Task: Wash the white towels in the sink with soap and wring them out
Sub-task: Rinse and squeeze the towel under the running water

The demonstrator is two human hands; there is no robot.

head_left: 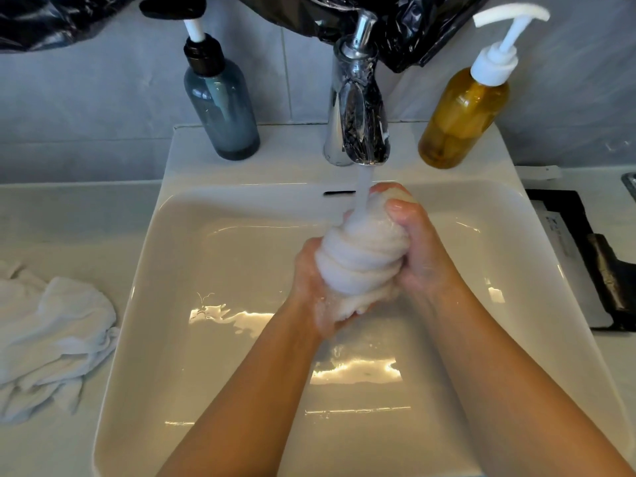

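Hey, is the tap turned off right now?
No, water streams from the faucet onto the bunched towel gripped by the left hand and right hand.

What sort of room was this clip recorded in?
Probably a bathroom or washroom: a white sink with a running chrome tap, a grey pump bottle and an amber pump bottle flanking it, and a tiled wall behind.

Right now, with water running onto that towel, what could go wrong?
1. The stream from the tap strikes the bunched towel; it may splash past the sink rim onto the towel pile on the counter.
2. Suds coat the left hand, so its grip could slip while twisting against the right hand.
3. Wringing under running water probably just re-soaks the towel.
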